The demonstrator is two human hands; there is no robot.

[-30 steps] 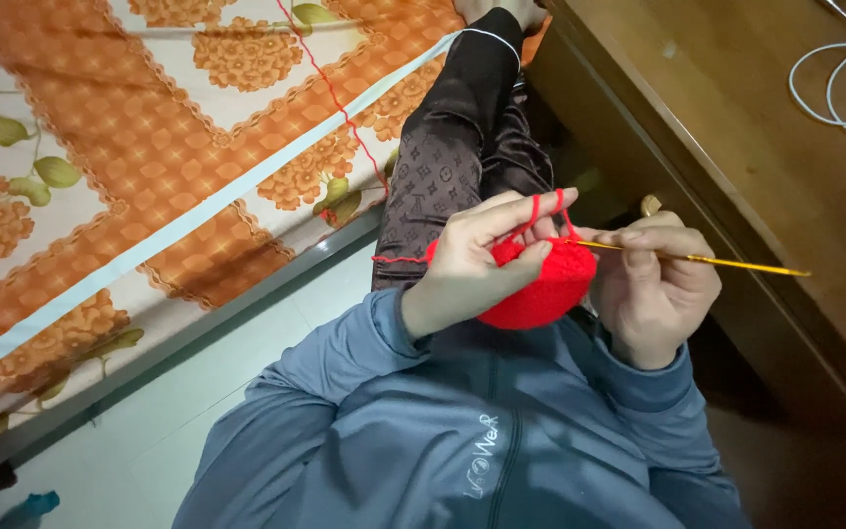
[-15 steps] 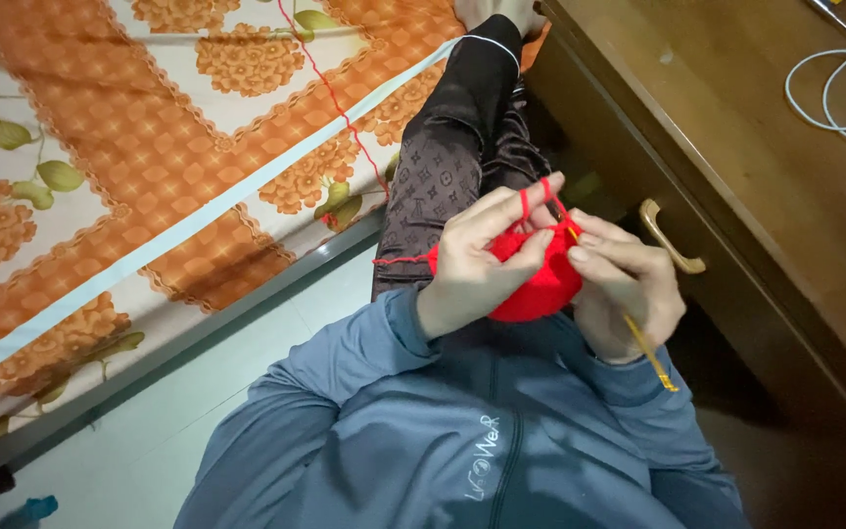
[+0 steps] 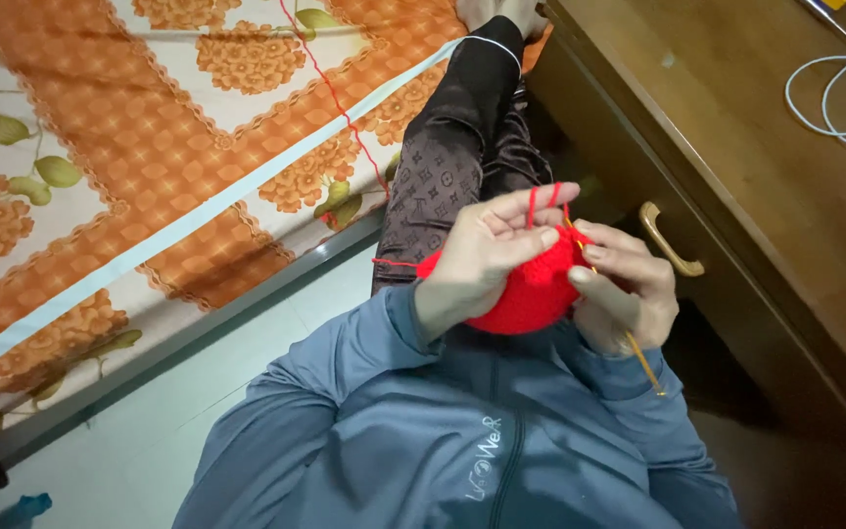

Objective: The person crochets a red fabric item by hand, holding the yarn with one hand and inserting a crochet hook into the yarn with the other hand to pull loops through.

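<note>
Since a second ago, when it pointed out sideways, the yellow crochet hook (image 3: 629, 338) has swung down toward the blue jacket (image 3: 462, 431), pinched in the right hand (image 3: 624, 294), while the left hand (image 3: 487, 257) clasps the red crocheted piece (image 3: 531, 294) above the lap, red yarn (image 3: 340, 98) looped over its fingers and trailing across the orange floral bedspread (image 3: 149, 147).

No packages, signs or screens are seen. A small pale printed logo (image 3: 490, 468) is shown on the grey-blue jacket (image 3: 423, 431) chest.
</note>
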